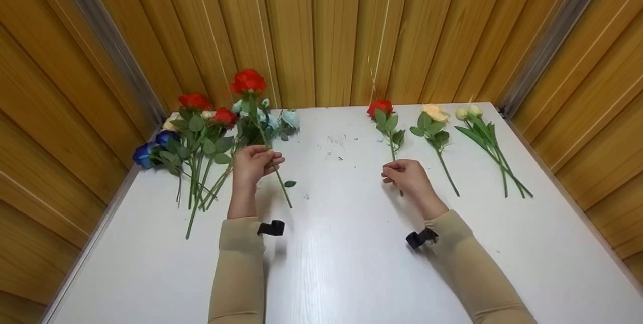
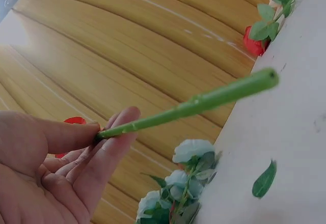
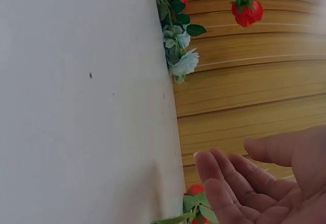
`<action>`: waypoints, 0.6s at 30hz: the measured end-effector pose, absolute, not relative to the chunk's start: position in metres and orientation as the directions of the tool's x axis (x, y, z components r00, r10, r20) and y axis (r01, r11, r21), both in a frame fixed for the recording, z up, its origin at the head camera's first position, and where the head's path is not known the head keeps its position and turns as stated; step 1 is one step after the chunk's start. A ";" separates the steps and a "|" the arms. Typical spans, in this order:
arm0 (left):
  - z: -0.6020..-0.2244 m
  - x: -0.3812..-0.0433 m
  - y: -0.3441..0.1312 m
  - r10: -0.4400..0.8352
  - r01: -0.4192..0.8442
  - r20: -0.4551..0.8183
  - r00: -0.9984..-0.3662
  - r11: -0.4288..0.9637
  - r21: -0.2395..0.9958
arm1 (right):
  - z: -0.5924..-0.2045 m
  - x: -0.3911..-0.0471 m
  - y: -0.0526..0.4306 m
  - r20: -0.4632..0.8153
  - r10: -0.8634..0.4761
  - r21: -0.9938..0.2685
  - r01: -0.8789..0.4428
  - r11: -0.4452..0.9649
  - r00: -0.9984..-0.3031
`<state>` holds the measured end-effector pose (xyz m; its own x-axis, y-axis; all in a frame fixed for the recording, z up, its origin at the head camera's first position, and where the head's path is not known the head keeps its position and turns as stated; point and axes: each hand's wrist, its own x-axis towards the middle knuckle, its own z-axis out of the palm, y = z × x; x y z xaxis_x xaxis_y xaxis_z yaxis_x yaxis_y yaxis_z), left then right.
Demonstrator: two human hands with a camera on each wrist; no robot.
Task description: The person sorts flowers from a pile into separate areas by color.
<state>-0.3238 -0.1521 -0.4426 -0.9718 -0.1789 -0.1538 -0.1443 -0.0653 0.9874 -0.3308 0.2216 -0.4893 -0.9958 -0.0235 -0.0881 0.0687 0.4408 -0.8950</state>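
Note:
My left hand [image 1: 251,167] pinches the green stem [image 2: 198,103] of a red rose [image 1: 248,82] between thumb and fingers. The rose is raised, bloom toward the back wall, its cut end pointing at the camera in the left wrist view. Over the lower stem of another red rose [image 1: 380,108], which lies at the right of the table, hovers my right hand [image 1: 411,179]. In the right wrist view its thumb and loosely bent fingers [image 3: 224,180] stand apart with nothing between them, and that rose's leaves [image 3: 196,204] show just past the fingertips.
Left lies a pile of stems with red, cream and blue roses [image 1: 144,155], beside pale blue flowers [image 1: 289,119]. A peach rose [image 1: 435,112] and white tulips [image 1: 474,110] lie at right. A loose leaf [image 2: 265,179] rests on the white table [image 1: 321,263]. Wood-patterned walls enclose the table.

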 end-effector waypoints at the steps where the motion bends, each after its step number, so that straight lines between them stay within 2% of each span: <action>1: -0.442 -0.323 -0.147 -0.166 -0.138 -0.147 -0.975 -0.067 0.988 | -0.489 -0.330 0.219 -0.105 -0.039 -0.900 0.078 0.429 -0.994; 6: -0.441 -0.321 -0.122 -0.109 -0.093 -0.102 -0.989 -0.084 0.992 | -0.486 -0.323 0.207 -0.146 -0.133 -0.935 0.092 0.342 -0.980; 18: -0.448 -0.314 -0.072 0.048 -0.033 -0.026 -0.999 -0.139 0.990 | -0.489 -0.300 0.172 -0.151 -0.336 -0.984 0.108 0.142 -0.930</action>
